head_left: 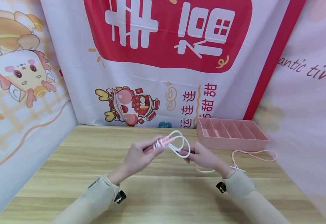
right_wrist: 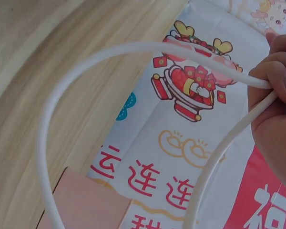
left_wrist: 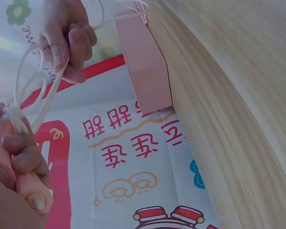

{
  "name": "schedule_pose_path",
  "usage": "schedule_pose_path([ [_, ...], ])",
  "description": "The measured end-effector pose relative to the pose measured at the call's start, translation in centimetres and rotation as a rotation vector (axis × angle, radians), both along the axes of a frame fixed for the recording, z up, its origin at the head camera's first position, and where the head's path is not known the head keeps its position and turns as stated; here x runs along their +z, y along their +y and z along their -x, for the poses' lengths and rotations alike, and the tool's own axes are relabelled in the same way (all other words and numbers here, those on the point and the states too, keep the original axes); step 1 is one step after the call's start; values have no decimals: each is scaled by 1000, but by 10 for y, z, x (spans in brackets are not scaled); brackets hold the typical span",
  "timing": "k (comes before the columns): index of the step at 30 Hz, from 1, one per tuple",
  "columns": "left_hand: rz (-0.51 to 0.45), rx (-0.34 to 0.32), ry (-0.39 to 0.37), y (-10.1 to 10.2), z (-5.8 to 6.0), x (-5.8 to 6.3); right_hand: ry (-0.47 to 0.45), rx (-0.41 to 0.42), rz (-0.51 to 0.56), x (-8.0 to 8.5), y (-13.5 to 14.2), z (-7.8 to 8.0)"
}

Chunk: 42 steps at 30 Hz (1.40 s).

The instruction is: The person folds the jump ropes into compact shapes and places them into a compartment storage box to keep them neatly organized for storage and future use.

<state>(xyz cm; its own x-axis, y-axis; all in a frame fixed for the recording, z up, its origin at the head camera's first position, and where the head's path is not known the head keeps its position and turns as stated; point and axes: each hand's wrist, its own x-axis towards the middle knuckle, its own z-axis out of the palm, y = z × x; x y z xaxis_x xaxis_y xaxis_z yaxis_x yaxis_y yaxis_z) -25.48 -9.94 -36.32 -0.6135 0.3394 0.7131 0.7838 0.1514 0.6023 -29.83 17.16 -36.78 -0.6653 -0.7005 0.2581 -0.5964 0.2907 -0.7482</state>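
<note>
- Cream sleeves [head_left: 84,199] come closest to me, stretched over the wooden table [head_left: 157,199] on the near side of the pink divided box [head_left: 233,143], a black fitting [head_left: 120,197] on the inner side of each cuff.
- Left hand [head_left: 139,155], well to the left of the box, has its fingers curled round two pink handles [head_left: 165,140] lying side by side, a snug, narrow hold.
- White cord [head_left: 189,149] is wound round those handles, then runs out in open loops toward the box, filling the space between the two hands, left of the box's near left corner.
- Right hand [head_left: 200,155], just in front of the box's left end and apart from it, pinches the cord between thumb and bent fingers, with hardly any gap.
- More cord lies on the table in front of the box: a white curve beside the right forearm, and a pale pink loop [head_left: 255,152] near the box's right end. Whether these join up I can't tell, as the arm hides part.
- Behind the box hangs a white cloth [head_left: 157,70] with red panels, Chinese characters and a cartoon figure [head_left: 129,105], the figure well to the box's left.
</note>
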Motion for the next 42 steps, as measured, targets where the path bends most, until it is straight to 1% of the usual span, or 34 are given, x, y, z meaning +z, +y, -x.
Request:
schedule_pose_path([
  [2, 6, 43, -24, -2, 2, -1, -6, -14, 2, -3, -6, -7],
  [4, 12, 75, -35, -3, 5, -4, -14, -12, 11, -8, -13, -14],
  [7, 32, 135, -21, -5, 10, -11, -9, -13, 10, -12, -24, -24],
  [10, 58, 181, -1, -5, 14, -15, 49, -21, -13, -9, -32, -32],
  [15, 117, 213, 0, -7, 16, -16, 181, -45, -67, 0, -39, -40],
  [17, 154, 209, -8, -8, 16, -17, 211, -52, -93, 1, -40, -42],
  [19, 204, 205, 0, -9, 16, -19, 216, -50, -119, 0, -41, -44],
  [23, 287, 187, 47, -11, 17, -25, 212, -18, -159, -1, -43, -47],
  [26, 329, 158, 80, -13, 18, -28, 219, 7, -170, 0, -43, -50],
  [30, 367, 106, 85, -15, 18, -30, 263, 23, -209, 4, -44, -53],
  [34, 400, 72, 103, -16, 19, -31, 305, 50, -252, 7, -44, -57],
  [38, 406, 20, 164, -15, 19, -30, 351, 91, -254, 8, -44, -59],
  [42, 410, -23, 240, -12, 20, -29, 368, 111, -248, 7, -44, -60],
])
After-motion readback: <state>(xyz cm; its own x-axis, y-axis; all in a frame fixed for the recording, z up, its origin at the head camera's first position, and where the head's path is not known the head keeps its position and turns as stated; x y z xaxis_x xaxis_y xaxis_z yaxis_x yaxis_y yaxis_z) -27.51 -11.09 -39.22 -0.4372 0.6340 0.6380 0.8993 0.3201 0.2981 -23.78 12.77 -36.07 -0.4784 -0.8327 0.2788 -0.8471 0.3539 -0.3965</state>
